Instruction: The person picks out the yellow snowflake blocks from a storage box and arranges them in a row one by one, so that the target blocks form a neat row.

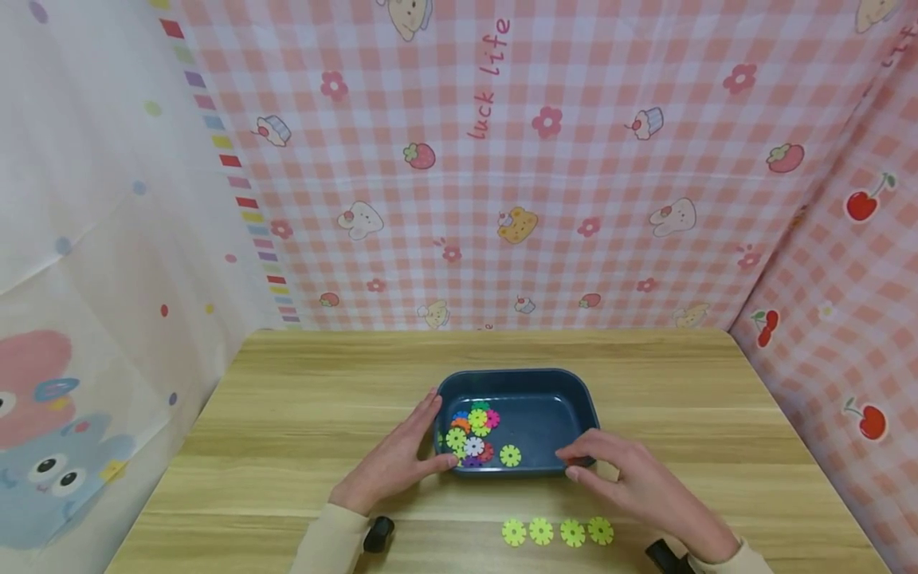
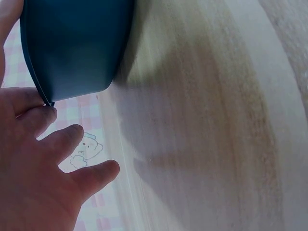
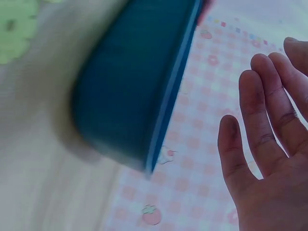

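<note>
A dark blue plastic box (image 1: 531,381) holds small notched snowflake discs (image 1: 473,446) in several colours, bunched at its left end. One yellow-green disc (image 1: 510,455) lies apart near its front wall. My left hand (image 1: 394,462) holds the box's left end, fingers along the side and thumb over the front corner. My right hand (image 1: 624,470) reaches over the front right corner, a bit of red showing between thumb and index finger. In the right wrist view, the right hand's fingers (image 3: 264,115) are extended, with nothing visible held there.
In front of the box, a row of several yellow-green discs (image 1: 541,532) lies on the wooden table (image 1: 287,430). A pink checked curtain (image 1: 459,199) hangs behind the table, with more curtains at both sides.
</note>
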